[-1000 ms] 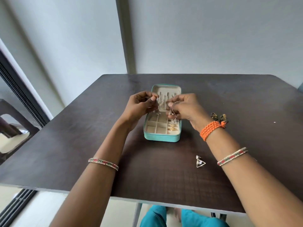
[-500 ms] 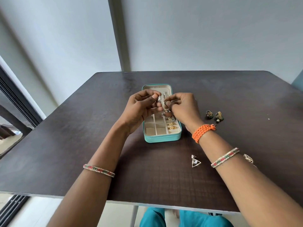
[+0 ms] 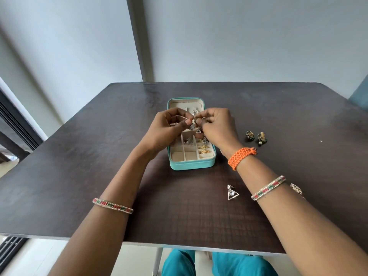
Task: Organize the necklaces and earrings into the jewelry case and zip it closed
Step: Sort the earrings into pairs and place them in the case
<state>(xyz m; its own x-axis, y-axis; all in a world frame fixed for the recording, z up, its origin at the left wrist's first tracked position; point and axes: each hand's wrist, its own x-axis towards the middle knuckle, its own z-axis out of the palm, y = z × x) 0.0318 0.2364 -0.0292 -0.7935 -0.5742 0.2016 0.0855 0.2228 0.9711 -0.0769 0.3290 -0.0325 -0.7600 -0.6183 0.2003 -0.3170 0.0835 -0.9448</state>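
1. Left hand point(image 3: 166, 129) on the left, over the open turquoise zip-up jewelry case point(image 3: 191, 165) on the dark wood-grain worktop point(image 3: 79, 166): thumb and fingers pinch a small silver dangling earring point(image 3: 192, 126).
2. Centre: that earring hangs above the case's cream compartments. Light and fiddly, I'd say; best held by its hook, not the dangling part.
3. Right hand point(image 3: 217, 126) pinches the same silver cluster, fingers curled tight.
4. Further right, waiting loose: a clear triangular earring point(image 3: 232, 194) and two dark green-and-gold jhumka earrings point(image 3: 255, 137).
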